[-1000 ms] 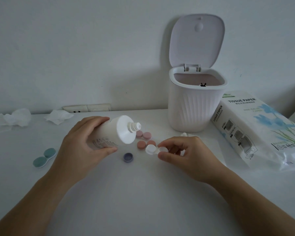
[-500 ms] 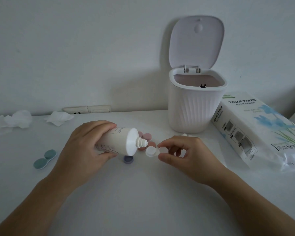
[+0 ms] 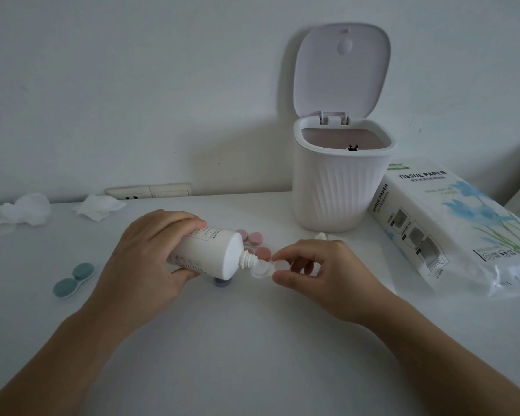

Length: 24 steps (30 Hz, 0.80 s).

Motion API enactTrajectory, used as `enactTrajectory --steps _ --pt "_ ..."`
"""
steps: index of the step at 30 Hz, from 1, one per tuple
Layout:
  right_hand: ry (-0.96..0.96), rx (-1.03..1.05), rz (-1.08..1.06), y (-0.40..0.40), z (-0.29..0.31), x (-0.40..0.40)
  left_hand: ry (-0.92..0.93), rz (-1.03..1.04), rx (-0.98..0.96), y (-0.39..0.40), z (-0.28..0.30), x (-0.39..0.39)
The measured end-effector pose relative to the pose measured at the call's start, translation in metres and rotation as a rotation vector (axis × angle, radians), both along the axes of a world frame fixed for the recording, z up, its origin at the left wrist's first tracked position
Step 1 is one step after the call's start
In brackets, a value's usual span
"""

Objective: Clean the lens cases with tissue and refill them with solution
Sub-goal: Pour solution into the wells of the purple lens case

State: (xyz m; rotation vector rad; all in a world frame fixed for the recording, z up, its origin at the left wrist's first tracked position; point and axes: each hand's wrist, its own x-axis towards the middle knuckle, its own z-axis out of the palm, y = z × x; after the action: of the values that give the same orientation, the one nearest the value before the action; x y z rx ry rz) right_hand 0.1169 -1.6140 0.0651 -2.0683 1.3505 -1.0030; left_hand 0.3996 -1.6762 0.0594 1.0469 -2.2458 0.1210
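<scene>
My left hand grips a white solution bottle, tipped down to the right, its uncapped nozzle right over the left well of a white lens case. My right hand pinches that case at its right well and holds it on the table. Just behind the nozzle lie pink lens-case pieces. A dark purple cap shows partly under the bottle. A teal lens case, lids on, lies at the left.
A white bin with its lid up stands at the back right. A tissue paper pack lies beside it. Crumpled tissues and another tissue lie at the back left. A small white cap lies behind my right hand.
My left hand has tipped the bottle further down and moved its nozzle right, down to the white case. My right hand kept the case in place.
</scene>
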Motion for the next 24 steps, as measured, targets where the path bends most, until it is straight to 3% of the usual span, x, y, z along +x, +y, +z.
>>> enactTrajectory --steps 24 --pt "0.028 0.031 -0.038 -0.0024 -0.0047 -0.0026 -0.037 -0.005 -0.045 -0.0007 -0.0003 0.0006"
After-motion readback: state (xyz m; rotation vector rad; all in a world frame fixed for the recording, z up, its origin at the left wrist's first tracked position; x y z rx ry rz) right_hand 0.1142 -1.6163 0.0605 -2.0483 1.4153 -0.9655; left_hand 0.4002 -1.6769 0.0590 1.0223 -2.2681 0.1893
